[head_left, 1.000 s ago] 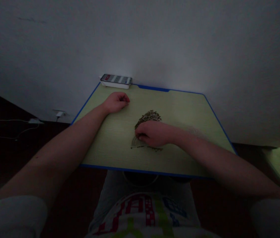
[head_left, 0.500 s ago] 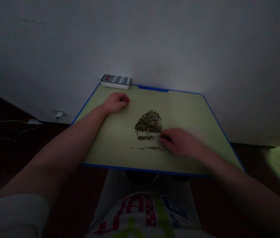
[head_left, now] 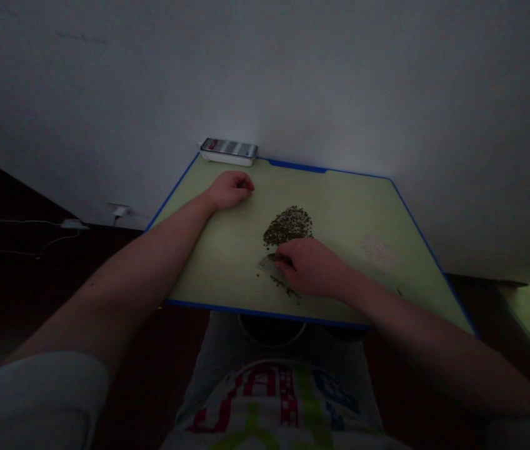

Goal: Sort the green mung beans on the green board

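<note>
A mound of small dark green-brown grains or beans [head_left: 288, 225] lies on the pale yellow tabletop [head_left: 218, 262] with blue edging. Just in front of the mound, my right hand [head_left: 314, 265] pinches a clear flat plastic piece [head_left: 269, 265], its free edge slanting down to the tabletop. A thin line of loose grains [head_left: 284, 285] trails below that piece, partly hidden by my fingers. My left hand [head_left: 230, 189] rests at the far left of the table, its fingers curled in and nothing visible in them.
A phone [head_left: 230, 148] lies on a white box [head_left: 227, 160] at the table's back left edge, against the wall. Pale small bits [head_left: 380, 250] are spread at the right. Below the front edge, a dark round container [head_left: 272, 331] sits between my legs. A plug and cable [head_left: 119, 212] are at left.
My right hand has moved left and slightly nearer with the clear plastic piece, pushing across the loose grains below the mound. My left hand stays in its place on the table; the view has shifted slightly.
</note>
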{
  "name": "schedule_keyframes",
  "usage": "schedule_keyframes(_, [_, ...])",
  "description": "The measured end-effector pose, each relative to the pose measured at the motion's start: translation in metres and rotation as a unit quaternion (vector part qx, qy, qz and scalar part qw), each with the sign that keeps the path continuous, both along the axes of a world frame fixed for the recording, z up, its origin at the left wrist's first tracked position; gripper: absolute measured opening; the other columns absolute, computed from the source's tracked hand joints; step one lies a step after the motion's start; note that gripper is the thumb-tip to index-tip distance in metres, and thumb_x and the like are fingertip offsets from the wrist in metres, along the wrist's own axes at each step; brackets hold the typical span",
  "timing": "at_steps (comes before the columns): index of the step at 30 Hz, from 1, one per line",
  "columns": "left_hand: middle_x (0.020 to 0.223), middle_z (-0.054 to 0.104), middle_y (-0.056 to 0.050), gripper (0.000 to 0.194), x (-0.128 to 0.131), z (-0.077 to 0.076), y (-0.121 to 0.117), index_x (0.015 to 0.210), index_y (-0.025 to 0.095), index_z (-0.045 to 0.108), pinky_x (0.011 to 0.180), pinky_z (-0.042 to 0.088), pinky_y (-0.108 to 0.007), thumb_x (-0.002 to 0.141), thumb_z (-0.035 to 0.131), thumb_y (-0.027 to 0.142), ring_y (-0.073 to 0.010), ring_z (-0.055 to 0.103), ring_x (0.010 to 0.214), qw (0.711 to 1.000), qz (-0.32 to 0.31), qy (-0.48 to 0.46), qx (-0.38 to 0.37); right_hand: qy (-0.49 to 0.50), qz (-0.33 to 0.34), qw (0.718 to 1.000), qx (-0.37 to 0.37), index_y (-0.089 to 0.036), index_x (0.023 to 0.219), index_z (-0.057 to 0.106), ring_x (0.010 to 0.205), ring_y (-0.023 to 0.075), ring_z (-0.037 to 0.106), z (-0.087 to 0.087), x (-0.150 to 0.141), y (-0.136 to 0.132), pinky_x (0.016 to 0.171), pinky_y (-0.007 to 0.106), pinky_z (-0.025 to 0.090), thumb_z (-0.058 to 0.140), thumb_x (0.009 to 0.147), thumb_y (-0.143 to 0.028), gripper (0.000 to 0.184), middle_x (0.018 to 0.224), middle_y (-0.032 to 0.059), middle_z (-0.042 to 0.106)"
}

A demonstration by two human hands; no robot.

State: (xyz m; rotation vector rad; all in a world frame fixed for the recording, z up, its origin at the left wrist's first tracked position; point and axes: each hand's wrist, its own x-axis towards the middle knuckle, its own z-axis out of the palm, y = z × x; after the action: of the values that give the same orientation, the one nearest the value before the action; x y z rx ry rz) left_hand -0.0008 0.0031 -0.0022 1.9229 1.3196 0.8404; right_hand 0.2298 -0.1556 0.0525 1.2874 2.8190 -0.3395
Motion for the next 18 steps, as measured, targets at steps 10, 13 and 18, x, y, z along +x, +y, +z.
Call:
schedule_keyframes(10, [0.062,0.054,0.001,0.015,0.001,0.001,-0.001,0.075,0.016,0.063,0.058,0.038,-0.026,0.062,0.059,0.023,-0.0121,0.047,0.061,1.000,-0.002,0.008,0.020,-0.045,0.184,0.982,-0.012,-0.019,0.086,0.065,0.072,0.0175,0.057,0.014,-0.021,0.024,0.060,0.029,0.032,0.047,0.087,-0.019,0.018,0.086,0.0069,0.066])
schedule_keyframes(13, [0.064,0.055,0.000,0.016,0.001,0.001,-0.001,0.076,0.015,0.063,0.059,0.038,-0.027,0.062,0.059,0.022,-0.0126,0.048,0.061,1.000,-0.003,0.007,0.012,-0.046,0.175,0.983,-0.029,-0.019,0.086,0.065,0.073,0.0174,0.057,0.014,-0.010,0.021,0.061,0.029,0.033,0.049,0.086,-0.018,0.016,0.086,0.0067,0.066])
schedule_keyframes(18, [0.064,0.055,0.000,0.016,0.001,0.000,0.000,0.077,0.014,0.063,0.059,0.038,-0.027,0.063,0.059,0.020,-0.0124,0.048,0.060,1.000,0.001,0.009,0.010,-0.043,0.085,0.994,-0.055,-0.017,0.082,0.063,0.074,0.0178,0.058,0.009,0.015,0.005,0.062,0.029,0.033,0.048,0.089,-0.021,0.016,0.085,0.0081,0.067])
